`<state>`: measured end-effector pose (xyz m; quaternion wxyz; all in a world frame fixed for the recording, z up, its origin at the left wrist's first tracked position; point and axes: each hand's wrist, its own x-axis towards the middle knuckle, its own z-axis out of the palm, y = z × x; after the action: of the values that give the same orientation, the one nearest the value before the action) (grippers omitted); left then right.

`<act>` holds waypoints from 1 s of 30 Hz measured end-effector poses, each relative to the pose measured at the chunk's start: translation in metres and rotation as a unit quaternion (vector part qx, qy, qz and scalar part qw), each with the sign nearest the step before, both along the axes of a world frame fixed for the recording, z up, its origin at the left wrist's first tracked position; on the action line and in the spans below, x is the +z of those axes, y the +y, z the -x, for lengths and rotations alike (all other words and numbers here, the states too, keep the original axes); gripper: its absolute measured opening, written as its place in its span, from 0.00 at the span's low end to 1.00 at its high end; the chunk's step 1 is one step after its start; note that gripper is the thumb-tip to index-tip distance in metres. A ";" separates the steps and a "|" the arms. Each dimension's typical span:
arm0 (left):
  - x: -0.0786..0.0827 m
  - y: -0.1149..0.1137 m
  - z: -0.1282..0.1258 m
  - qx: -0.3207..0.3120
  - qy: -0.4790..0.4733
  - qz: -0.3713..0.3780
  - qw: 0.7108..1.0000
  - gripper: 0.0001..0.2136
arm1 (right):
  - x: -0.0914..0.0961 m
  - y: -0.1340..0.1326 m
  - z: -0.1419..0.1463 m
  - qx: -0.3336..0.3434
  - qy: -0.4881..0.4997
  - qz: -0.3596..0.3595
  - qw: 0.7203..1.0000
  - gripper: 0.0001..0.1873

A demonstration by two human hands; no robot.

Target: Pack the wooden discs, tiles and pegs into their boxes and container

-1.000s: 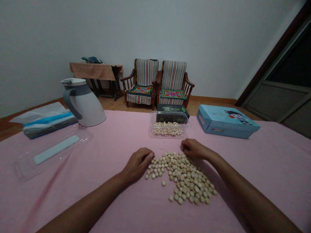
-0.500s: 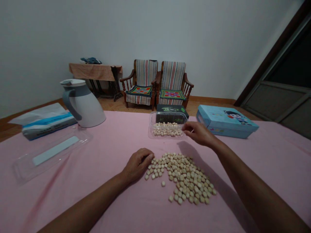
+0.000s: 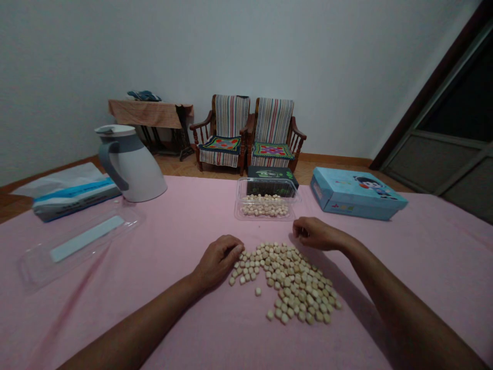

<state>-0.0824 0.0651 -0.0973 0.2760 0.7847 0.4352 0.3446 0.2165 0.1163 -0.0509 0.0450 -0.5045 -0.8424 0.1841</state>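
A loose pile of small pale cubes (image 3: 304, 288) with rounded edges lies spread before me. At its left edge rests my left hand (image 3: 219, 261), fingers curled and pressed together, thumb by the nearest cubes. My right hand (image 3: 318, 234) hovers just beyond the pile's far right side, its fingers bent inward; whatever is in them, if anything, is hidden. Behind the pile stands a clear plastic tray (image 3: 265, 218), partly filled with more such cubes (image 3: 265, 205). One single cube (image 3: 258, 292) sits apart from the rest.
On the pink tablecloth (image 3: 185, 318) at left are a clear plastic lid (image 3: 87, 239), a pack of tissues (image 3: 77, 198) and a white-and-grey jug (image 3: 134, 167). A black box (image 3: 272, 174) stands behind the tray, and a light-blue box (image 3: 356, 194) to the right.
My right hand has drawn back from the tray's right edge toward me and the pile, fingers still curled. My left hand has stayed in place.
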 end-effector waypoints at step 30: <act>-0.002 0.001 0.000 -0.001 -0.001 -0.007 1.000 0.12 | -0.016 0.003 0.037 0.065 -0.011 0.010 0.998 0.10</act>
<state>-0.0824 0.0659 -0.0992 0.2711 0.7865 0.4319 0.3484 0.1798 0.1195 -0.0671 0.0189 -0.4514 -0.8718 0.1893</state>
